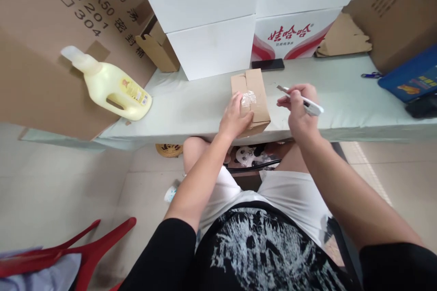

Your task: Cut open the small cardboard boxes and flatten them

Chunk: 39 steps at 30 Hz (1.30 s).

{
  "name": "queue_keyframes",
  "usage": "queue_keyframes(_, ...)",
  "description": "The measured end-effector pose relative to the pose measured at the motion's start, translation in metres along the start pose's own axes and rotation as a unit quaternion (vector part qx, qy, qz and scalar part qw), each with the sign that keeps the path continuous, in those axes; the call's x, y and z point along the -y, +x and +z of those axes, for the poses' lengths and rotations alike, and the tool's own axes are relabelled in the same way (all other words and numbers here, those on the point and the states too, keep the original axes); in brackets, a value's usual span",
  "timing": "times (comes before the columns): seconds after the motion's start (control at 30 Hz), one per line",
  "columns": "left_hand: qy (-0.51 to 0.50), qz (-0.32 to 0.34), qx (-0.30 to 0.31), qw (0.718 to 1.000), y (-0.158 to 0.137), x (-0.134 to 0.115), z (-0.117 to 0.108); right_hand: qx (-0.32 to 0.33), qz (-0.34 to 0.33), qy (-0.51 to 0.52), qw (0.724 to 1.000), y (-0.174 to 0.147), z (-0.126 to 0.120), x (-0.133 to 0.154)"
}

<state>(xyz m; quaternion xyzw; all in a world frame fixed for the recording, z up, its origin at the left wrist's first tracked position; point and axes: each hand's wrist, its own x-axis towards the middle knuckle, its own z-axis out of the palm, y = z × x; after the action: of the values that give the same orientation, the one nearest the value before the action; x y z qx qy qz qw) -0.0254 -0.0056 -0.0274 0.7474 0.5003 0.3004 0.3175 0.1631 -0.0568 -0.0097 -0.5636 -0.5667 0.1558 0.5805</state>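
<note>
A small brown cardboard box (pixel 260 100) sits at the front edge of the cloth-covered table, with shiny clear tape (pixel 249 98) over part of its top. My left hand (pixel 236 117) grips the box from its left side, thumb lying on the near part of the top and fingers beside the tape. To the right of the box, my right hand (pixel 302 108) is closed around a white utility knife (pixel 313 107). The knife's blade points up and left, toward the box but apart from it.
Behind the box stand white cartons (pixel 211 50) and a dark phone (pixel 268 64). A yellow detergent bottle (pixel 112 86) is at left by a large carton (pixel 41 45). At right lie a blue pen (pixel 371 75) and a blue package (pixel 411 77). A red chair (pixel 88 254) stands lower left.
</note>
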Motion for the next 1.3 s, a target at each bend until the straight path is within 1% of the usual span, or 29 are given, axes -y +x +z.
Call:
queue_keyframes(0.1, 0.007, -0.012, 0.002, 1.000, -0.006, -0.004, -0.002, 0.016, 0.040, 0.096, 0.994, -0.009, 0.019, 0.012)
queue_keyframes(0.2, 0.014, -0.024, 0.015, 1.000, -0.014, -0.009, -0.003, 0.042, 0.069, 0.123, 0.989, -0.016, 0.033, 0.016)
queue_keyframes(0.27, 0.016, -0.020, 0.015, 1.000, -0.018, -0.012, -0.002, 0.045, 0.093, 0.101, 0.989, -0.019, 0.039, 0.015)
queue_keyframes(0.37, 0.021, -0.004, 0.008, 1.000, -0.022, -0.013, 0.000, 0.024, 0.116, 0.011, 0.993, -0.021, 0.045, 0.013)
queue_keyframes(0.47, 0.015, -0.001, -0.003, 1.000, -0.021, -0.009, 0.003, 0.015, 0.099, -0.101, 0.990, -0.025, 0.051, 0.013)
queue_keyframes(0.57, 0.001, 0.003, -0.017, 1.000, -0.018, -0.003, 0.007, 0.016, 0.062, -0.151, 0.986, -0.028, 0.055, 0.013)
queue_keyframes(0.7, -0.011, 0.012, -0.029, 0.999, -0.015, 0.002, 0.011, -0.001, 0.034, -0.150, 0.988, -0.028, 0.054, 0.008)
queue_keyframes(0.87, -0.014, 0.013, -0.031, 0.999, -0.015, 0.001, 0.011, 0.021, 0.044, -0.158, 0.986, -0.025, 0.051, 0.008)
queue_keyframes(1.13, -0.006, 0.038, -0.044, 0.998, -0.019, 0.003, 0.011, 0.026, 0.045, -0.151, 0.987, -0.026, 0.048, 0.013)
queue_keyframes(1.3, -0.003, 0.025, -0.030, 0.999, -0.023, -0.002, 0.007, 0.036, 0.048, -0.148, 0.987, -0.025, 0.046, 0.015)
